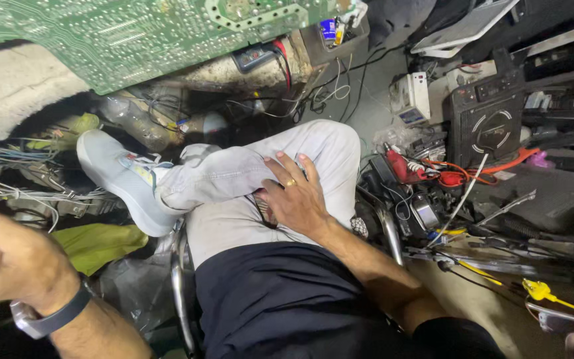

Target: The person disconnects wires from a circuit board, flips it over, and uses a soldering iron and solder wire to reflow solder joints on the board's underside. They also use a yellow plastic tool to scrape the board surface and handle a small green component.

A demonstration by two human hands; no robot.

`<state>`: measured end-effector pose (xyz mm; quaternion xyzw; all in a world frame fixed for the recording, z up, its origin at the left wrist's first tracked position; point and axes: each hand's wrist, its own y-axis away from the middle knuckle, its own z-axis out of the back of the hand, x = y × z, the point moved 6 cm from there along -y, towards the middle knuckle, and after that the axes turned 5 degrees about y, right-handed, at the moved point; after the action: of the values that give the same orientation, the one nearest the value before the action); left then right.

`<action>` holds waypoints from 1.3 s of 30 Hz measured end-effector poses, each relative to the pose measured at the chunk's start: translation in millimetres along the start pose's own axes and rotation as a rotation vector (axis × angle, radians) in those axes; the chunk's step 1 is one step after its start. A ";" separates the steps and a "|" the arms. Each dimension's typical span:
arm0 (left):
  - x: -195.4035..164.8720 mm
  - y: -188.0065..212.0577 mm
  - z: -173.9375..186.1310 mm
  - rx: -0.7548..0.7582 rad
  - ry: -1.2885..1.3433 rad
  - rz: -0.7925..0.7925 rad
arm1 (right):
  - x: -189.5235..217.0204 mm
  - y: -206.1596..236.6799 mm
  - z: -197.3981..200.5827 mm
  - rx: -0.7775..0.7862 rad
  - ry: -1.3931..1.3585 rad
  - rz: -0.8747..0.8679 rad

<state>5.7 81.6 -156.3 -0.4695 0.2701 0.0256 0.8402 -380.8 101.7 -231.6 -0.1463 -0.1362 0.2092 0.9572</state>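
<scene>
grey tray holding small bottles, right hand open flat on knee, left hand fisted, contents unclear

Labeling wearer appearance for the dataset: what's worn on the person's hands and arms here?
Both forearms are bare, with no sleeves visible. The left wrist carries a watch with a dark band and silver-grey case. The right hand wears a thin gold-coloured ring on one of its fingers. The left hand shows no gloves or rings.

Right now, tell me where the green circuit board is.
The green circuit board fills the head view's upper left, above the grey shoe and the tangled wires.
</scene>
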 end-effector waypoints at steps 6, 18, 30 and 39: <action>-82.8 2.0 -19.8 0.318 0.164 -0.350 | -3.7 11.2 2.0 -0.062 -0.027 0.017; -106.5 9.0 -31.1 0.544 0.180 -0.179 | -9.3 22.3 -0.6 -0.065 -0.044 0.060; -136.4 4.6 -137.4 0.615 0.478 -0.095 | -16.8 32.9 -0.2 -0.018 -0.101 0.068; -211.3 -61.4 -339.7 0.747 -0.021 -0.324 | -18.4 14.8 12.7 -0.052 -0.046 0.061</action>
<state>-302.2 -180.8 -148.1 -0.1681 0.1749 -0.2023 0.9488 -406.3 109.3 -228.6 -0.1704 -0.1589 0.2380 0.9429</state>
